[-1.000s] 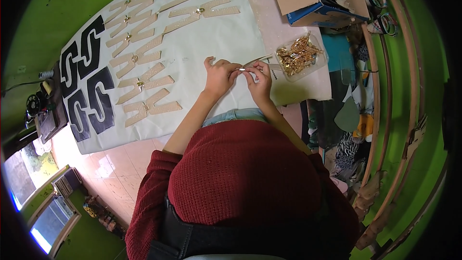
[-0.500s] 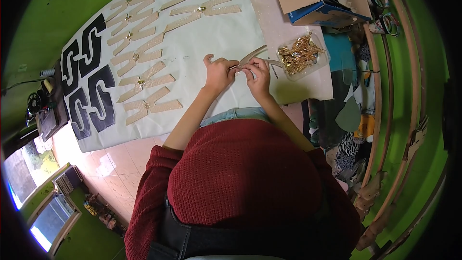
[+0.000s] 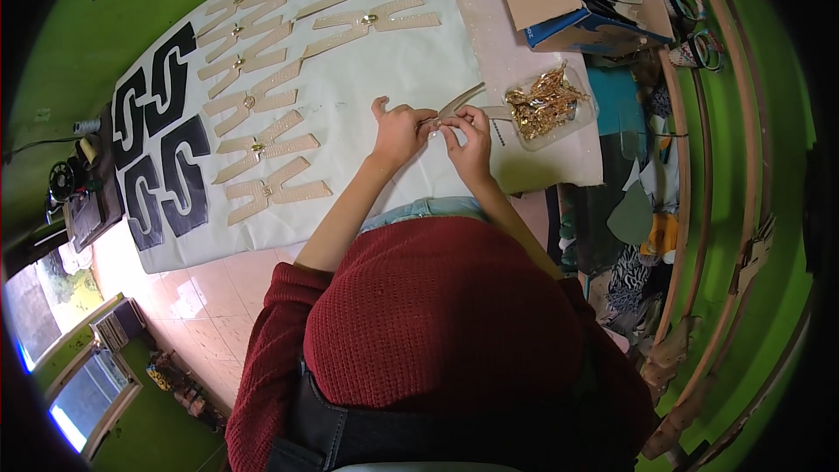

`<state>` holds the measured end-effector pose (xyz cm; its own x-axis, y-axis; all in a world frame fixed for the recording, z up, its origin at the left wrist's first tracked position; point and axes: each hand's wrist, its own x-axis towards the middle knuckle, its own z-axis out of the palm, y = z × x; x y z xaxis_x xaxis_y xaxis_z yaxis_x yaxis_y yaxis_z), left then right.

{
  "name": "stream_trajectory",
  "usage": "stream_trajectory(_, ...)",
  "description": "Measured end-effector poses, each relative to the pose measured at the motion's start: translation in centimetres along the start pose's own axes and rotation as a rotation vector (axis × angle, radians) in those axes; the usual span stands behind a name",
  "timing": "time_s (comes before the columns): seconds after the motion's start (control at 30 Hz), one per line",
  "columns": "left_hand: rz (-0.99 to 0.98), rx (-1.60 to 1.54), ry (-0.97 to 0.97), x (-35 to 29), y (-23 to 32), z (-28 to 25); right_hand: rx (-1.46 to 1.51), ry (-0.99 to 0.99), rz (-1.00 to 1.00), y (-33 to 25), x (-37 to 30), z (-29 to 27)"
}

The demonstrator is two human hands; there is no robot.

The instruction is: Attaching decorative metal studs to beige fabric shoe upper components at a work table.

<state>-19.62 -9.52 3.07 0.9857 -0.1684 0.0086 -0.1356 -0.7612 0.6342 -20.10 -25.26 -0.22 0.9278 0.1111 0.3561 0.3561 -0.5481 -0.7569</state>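
Observation:
Over the white-covered table, my left hand [image 3: 401, 134] pinches one end of a beige strap piece [image 3: 461, 100]. Its split ends stick out to the right, past my fingers. My right hand [image 3: 471, 142] is closed in a pinch at the middle of the same piece, fingertips almost touching those of the left. Something small and pale shows at the fingertips, too small to name. To the right stands a clear plastic tub [image 3: 587, 122] holding gold-coloured ornaments [image 3: 548, 103]. On the left lie several finished-looking beige cross-shaped straps [image 3: 273, 188], each with a shiny ornament at its centre.
Black S-shaped cut-outs [image 3: 182, 179] lie along the table's left end. An open cardboard box [image 3: 603, 31] of dark scraps stands at the far right. Fabric scraps [image 3: 631, 210] are heaped beside the table, near wooden rails [image 3: 686, 210]. A dark machine [image 3: 83, 197] sits at far left.
My hands stay nearly in place on the strap piece, with only slight finger movement. The rest of the view has shifted a little.

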Motion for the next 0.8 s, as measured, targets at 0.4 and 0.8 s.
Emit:
stream_trajectory(0.4,0.048,0.042,0.058,-0.35,-0.38,0.47,-0.033,0.059,-0.024,-0.45,0.11,0.02)
stream_trajectory(0.8,0.067,0.012,0.011,0.19,-0.16,-0.24,-0.053,0.034,-0.094,0.04,0.45,-0.16)
